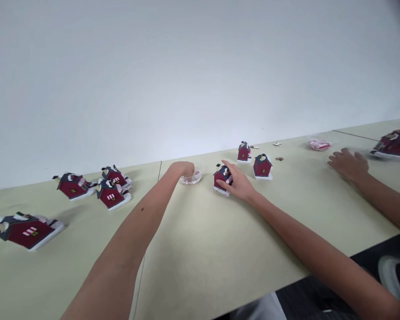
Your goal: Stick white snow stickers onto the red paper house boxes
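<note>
My right hand [238, 181] is wrapped round a small dark-red house [219, 178] with a dark roof and white base, which stands on the pale table [193, 249]. To its left, my left hand [184, 169] reaches down at a clear round dish [191, 179] holding small red-and-white pieces. The fingers of that hand are hidden behind the wrist and at the dish, so what they hold does not show. Two more red houses stand just right of my right hand, one nearer [262, 167] and one farther back [243, 152].
Several like houses [74, 186] stand at the left. Small loose pieces [277, 144] lie at the back right, near a clear bag [319, 144] of red-and-white pieces. At the far right, another person's hands [350, 165] are beside a red house [391, 144].
</note>
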Available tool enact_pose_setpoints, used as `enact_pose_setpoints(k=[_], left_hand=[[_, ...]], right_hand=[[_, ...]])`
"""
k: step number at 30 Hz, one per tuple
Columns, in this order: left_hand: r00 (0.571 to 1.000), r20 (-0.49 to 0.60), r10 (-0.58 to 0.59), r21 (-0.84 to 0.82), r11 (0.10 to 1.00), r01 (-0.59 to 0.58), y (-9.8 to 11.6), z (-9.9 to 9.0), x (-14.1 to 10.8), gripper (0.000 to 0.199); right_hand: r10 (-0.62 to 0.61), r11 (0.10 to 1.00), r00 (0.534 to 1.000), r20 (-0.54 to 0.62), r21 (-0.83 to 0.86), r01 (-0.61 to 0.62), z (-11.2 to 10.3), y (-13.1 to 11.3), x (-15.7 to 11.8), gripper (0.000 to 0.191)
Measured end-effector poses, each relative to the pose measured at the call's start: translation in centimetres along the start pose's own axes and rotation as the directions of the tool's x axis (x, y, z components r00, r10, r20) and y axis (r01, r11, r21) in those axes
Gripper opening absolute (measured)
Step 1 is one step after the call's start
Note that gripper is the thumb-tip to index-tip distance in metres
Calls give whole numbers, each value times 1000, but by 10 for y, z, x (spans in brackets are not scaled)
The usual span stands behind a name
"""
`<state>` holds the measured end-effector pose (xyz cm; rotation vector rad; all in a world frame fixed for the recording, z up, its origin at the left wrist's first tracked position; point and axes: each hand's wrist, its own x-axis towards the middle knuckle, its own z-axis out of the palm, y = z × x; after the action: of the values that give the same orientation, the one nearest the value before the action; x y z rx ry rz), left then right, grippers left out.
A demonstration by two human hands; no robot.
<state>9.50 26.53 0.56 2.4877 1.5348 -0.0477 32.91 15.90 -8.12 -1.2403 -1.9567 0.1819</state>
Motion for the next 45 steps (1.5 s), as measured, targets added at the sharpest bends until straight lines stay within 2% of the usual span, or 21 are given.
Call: enact_pose_setpoints(k=[3, 5, 7, 9, 11, 12, 13, 16, 19, 21, 23, 24, 27, 29, 35, 40, 45], left_hand=[[998, 59, -24, 48, 999, 21, -1, -4, 5, 13], [1000, 13, 3, 41, 999, -4, 0, -11, 2, 10], [995, -92, 48, 14, 999, -47, 5, -18, -9, 16], [955, -263, 134, -90, 983, -163, 15, -18, -30, 22], [878, -422, 228, -220, 913, -343, 29, -7, -58, 21], [845, -461, 270, -267, 866, -422, 35, 3, -74, 19], [831, -469, 300, -301, 830, -470, 41, 15, -89, 16], [859, -411, 306, -432, 764, -479, 49, 60, -124, 17], [890, -421, 178, -604, 677, -421, 48, 94, -137, 20], [873, -485, 54, -689, 591, -419, 46, 105, -137, 21], [849, -526, -51, -750, 498, -435, 45, 108, -134, 21], [851, -518, -90, -785, 445, -431, 44, 108, -132, 21], [910, -397, -120, -894, 276, -353, 43, 109, -129, 24], [935, -333, -121, -931, 202, -305, 42, 110, -128, 26], [941, -304, -150, -945, 172, -278, 41, 114, -128, 31], [952, -266, -149, -964, 71, -258, 45, 110, -130, 35], [954, -255, -157, -967, 50, -250, 46, 109, -131, 33]], right_hand=[[-3, 1000, 1000, 0, 24, 3, 1, 6, 2, 82], [-9, 999, 1000, 5, 44, 8, 2, 9, 2, 88], [0, 998, 1000, 7, 64, -1, 3, 12, 1, 95], [17, 996, 1000, 6, 83, -17, 3, 13, 0, 98], [15, 996, 1000, 3, 92, -15, 4, 10, -1, 98], [3, 996, 1000, 5, 92, -4, 4, 8, -1, 98], [-13, 996, 1000, 9, 91, 12, 4, 5, -2, 97], [-54, 994, 998, 34, 94, 51, 6, -10, -6, 94], [-62, 995, 996, 56, 83, 58, 10, -29, -13, 93], [-74, 996, 996, 60, 51, 71, 14, -41, -17, 94], [-92, 996, 995, 49, 18, 91, 18, -49, -20, 94], [-100, 995, 994, 38, 5, 100, 19, -52, -21, 94], [-116, 993, 993, 13, -23, 116, 22, -56, -22, 92], [-130, 991, 991, 8, -39, 130, 22, -56, -22, 91], [-130, 990, 991, 10, -58, 130, 21, -54, -25, 94], [-99, 993, 995, 12, -58, 99, 23, -55, -25, 100], [-83, 993, 996, 16, -79, 84, 25, -60, -27, 98]])
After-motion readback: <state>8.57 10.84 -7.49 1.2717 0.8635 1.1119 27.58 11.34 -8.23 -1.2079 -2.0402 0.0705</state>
